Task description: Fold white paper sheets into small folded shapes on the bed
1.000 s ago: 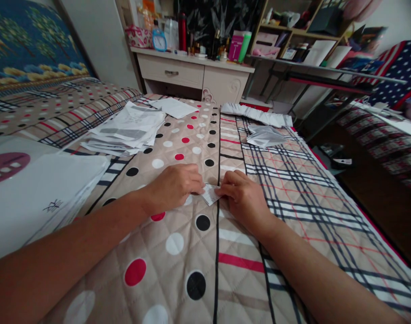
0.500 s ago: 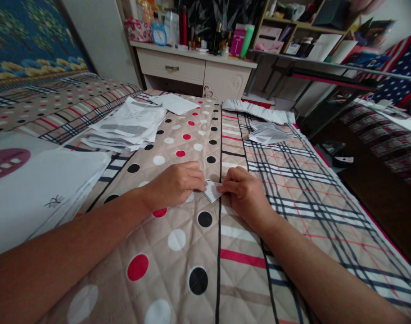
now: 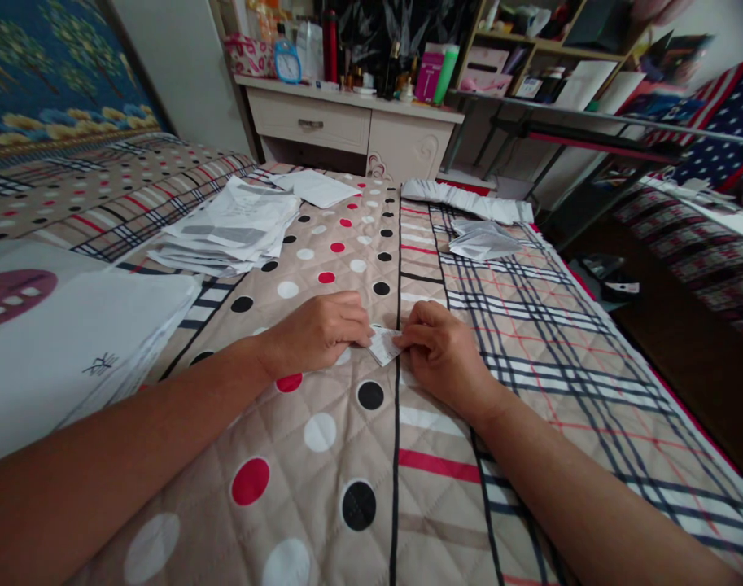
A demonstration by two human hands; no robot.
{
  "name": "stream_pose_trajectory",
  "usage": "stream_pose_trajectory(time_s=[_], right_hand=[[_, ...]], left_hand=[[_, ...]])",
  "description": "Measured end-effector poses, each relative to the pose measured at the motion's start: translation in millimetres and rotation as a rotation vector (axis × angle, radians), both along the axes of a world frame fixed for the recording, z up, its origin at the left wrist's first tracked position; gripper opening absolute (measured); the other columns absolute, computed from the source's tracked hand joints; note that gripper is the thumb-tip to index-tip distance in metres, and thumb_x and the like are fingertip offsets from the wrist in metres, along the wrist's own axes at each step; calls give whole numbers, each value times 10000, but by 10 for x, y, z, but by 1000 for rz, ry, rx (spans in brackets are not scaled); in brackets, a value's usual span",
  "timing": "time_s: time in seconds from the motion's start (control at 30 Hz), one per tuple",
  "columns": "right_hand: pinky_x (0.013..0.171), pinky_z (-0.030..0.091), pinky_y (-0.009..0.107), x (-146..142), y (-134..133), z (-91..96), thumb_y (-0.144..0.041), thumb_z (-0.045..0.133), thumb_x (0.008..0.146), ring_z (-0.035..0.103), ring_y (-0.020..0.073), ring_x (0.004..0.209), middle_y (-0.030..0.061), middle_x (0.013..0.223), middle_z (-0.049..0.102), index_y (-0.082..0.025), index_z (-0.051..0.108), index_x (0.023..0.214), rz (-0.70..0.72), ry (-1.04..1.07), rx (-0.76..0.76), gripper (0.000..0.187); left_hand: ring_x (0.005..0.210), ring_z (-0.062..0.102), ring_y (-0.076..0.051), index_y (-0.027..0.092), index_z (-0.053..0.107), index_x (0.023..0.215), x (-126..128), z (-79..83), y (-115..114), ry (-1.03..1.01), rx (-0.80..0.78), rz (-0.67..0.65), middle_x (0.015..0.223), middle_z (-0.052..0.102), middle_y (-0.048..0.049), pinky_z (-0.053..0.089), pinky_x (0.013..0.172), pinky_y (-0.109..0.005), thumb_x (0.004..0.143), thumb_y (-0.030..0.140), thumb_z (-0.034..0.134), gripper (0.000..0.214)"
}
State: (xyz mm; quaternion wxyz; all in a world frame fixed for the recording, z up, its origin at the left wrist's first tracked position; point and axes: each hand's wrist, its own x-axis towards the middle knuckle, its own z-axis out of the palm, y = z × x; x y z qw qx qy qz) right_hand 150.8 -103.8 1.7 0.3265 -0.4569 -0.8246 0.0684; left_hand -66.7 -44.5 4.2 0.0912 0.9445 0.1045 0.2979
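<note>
A small folded piece of paper (image 3: 384, 346) with faint print lies low over the bedspread (image 3: 322, 505) in the middle of the view. My left hand (image 3: 322, 330) pinches its left corner between thumb and fingers. On the opposite side, my right hand (image 3: 441, 346) is closed on the paper's right corner. Both hands rest close to the quilted cloth, and their fingertips cover the paper's ends.
Left of me lie a stack of printed sheets (image 3: 230, 224) and a larger paper pile (image 3: 84, 342). Ahead are a white sheet (image 3: 319, 187), a row of folded papers (image 3: 469, 200) and several folded pieces (image 3: 482, 240). A dresser (image 3: 310, 122) stands beyond the bed.
Both hands keep their grip on the folded paper. The paper's visible face has shifted very slightly; otherwise almost nothing differs.
</note>
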Motion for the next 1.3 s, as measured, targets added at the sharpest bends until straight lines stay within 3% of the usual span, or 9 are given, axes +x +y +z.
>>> stream_pose_trajectory(time_s=[0.23,0.47,0.7,0.83,0.93,1.0,1.07,1.13,1.3], right_hand=[[618,403,276,-47,-15,89,-176,624,759,555,165,756,35,807,594,-185,627,666,-144,-18,-154,93],[658,397,284,-90,27,80,-327,744,729,586,182,787,25,852,657,-195,622,945,-287,-110,-200,281],[562,286,275,-119,-3,113,-382,714,750,561,168,664,19,743,658,-213,619,749,-366,-223,-240,194],[559,269,272,-145,21,90,-374,678,762,531,157,622,7,680,629,-208,618,738,-441,-75,-266,178],[562,303,261,-187,105,93,-354,656,755,515,141,604,-11,642,593,-195,587,709,-422,163,-287,179],[567,322,258,-221,164,95,-367,667,730,502,135,603,-21,640,577,-193,576,711,-391,297,-243,197],[567,329,259,-250,203,81,-367,679,709,485,129,591,-27,636,567,-195,567,711,-400,395,-199,205],[553,329,261,-261,216,48,-358,677,704,458,123,559,-35,611,548,-199,552,693,-427,488,-172,203],[539,351,256,-214,192,-32,-333,685,699,444,119,545,-39,603,530,-200,527,688,-417,677,-117,208]], left_hand=[[780,548,-170,174,693,773,0,-21,-5,14,31,9,779,694,-45,487,717,-308,754,-55,459,328],[782,559,-176,162,697,780,11,-35,-8,-15,85,2,799,704,-57,505,703,-320,785,-22,475,288],[848,613,-168,178,689,746,27,-38,-55,-58,9,56,880,691,-50,524,748,-324,712,-34,495,289],[981,609,-191,174,676,730,49,-16,-76,-171,-53,175,1026,669,-65,514,853,-361,700,-17,517,250],[990,620,-193,168,690,906,138,17,-15,-378,-237,352,1114,647,-90,523,843,-354,772,100,588,181],[847,649,-179,161,665,1042,236,29,44,-528,-545,450,1064,670,-97,543,710,-312,780,290,685,294],[663,642,-163,135,677,955,337,27,85,-626,-918,451,873,694,-81,530,573,-284,754,471,709,393],[557,613,-145,121,678,818,412,17,93,-701,-1140,416,730,676,-54,515,508,-268,708,542,732,439],[651,670,-155,96,699,808,424,-7,27,-791,-1286,346,776,713,-71,568,632,-280,594,490,839,470]])
